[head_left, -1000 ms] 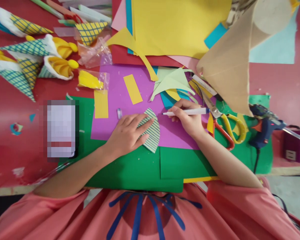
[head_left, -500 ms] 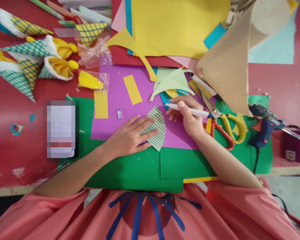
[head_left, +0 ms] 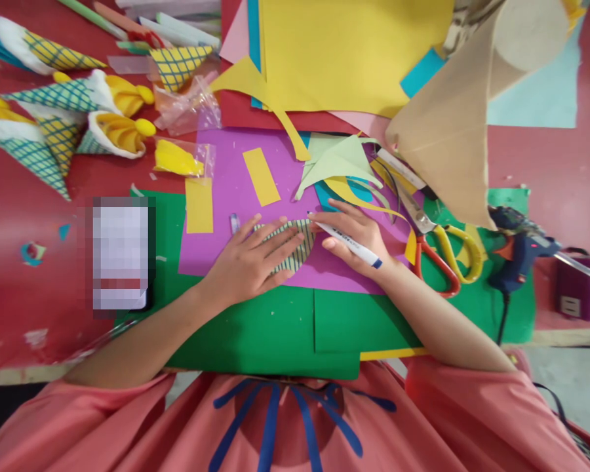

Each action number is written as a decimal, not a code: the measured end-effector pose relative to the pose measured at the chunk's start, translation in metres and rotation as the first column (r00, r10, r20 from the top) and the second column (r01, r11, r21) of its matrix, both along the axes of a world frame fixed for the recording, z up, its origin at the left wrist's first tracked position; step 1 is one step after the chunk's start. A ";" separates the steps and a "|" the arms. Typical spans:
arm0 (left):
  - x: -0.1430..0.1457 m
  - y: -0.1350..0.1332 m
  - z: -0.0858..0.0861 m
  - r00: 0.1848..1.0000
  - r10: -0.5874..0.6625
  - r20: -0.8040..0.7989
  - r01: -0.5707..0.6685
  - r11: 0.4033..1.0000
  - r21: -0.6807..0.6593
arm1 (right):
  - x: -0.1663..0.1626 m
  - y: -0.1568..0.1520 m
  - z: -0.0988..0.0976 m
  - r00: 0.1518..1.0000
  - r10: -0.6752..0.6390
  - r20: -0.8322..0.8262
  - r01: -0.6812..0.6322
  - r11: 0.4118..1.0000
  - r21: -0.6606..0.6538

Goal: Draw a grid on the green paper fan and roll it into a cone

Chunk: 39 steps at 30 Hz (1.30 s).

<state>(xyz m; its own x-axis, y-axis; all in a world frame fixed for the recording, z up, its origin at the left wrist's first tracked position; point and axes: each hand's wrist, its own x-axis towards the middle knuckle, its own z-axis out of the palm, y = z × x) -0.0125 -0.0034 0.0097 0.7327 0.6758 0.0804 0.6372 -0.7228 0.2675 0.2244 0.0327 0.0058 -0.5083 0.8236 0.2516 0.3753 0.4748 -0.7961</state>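
My left hand (head_left: 240, 265) lies flat with its fingers spread over a pale green fan-shaped piece of paper (head_left: 303, 244) with dark stripes. The fingers cover much of the paper, which rests on a purple sheet (head_left: 236, 141). In my right hand (head_left: 368, 229) is a white marker (head_left: 347, 242) with a blue end, gripped near the thumb and slanting toward the paper's right corner. That hand's fingertips reach the paper's edge. Whether the marker's tip touches the paper, I cannot tell.
Right of my right hand lie scissors (head_left: 430, 229) with red and yellow handles, a glue gun (head_left: 518, 255) and a large brown paper cone (head_left: 452, 118). Paper scraps (head_left: 341, 160) sit beyond it. Small patterned cones (head_left: 54, 141) and a blurred-out phone (head_left: 120, 255) are at left.
The striped paper has turned under my left hand, its curved edge shifting. My right hand has moved left to the paper, and the marker now tilts down to the right.
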 end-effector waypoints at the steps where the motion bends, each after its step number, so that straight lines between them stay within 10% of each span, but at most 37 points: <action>1: 0.000 0.000 0.000 1.000 0.028 -0.004 -0.028 1.000 0.013 | 0.001 -0.001 0.000 1.000 0.024 -0.007 -0.024 1.000 -0.005; 8: -0.004 0.000 0.004 0.988 0.143 -0.054 -0.140 0.988 0.065 | 0.007 -0.005 0.002 0.976 0.170 -0.136 -0.190 0.970 -0.151; 16: 0.000 0.001 0.000 0.993 -0.077 -0.088 0.082 0.995 0.054 | 0.004 -0.002 0.003 0.879 -0.265 -0.397 0.100 0.915 -0.390; 23: 0.002 -0.001 -0.002 0.984 0.175 -0.041 -0.172 0.983 0.071 | 0.001 0.001 -0.002 0.861 -0.345 -0.372 0.134 0.862 -0.489; 30: 0.004 -0.001 -0.003 0.983 -0.180 -0.032 0.180 0.983 0.024 | 0.002 0.002 0.002 0.882 -0.345 -0.322 0.167 0.866 -0.472; 39: 0.004 -0.001 -0.001 0.995 -0.102 0.010 0.102 0.994 -0.042 | 0.002 0.001 0.001 0.878 -0.329 -0.348 0.118 0.854 -0.507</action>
<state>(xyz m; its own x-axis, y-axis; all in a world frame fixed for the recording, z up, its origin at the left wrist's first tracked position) -0.0086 -0.0044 0.0088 0.7976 0.6003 0.0592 0.5583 -0.7718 0.3044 0.2269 0.0341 0.0073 -0.2320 0.9718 -0.0423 0.0161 -0.0397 -0.9991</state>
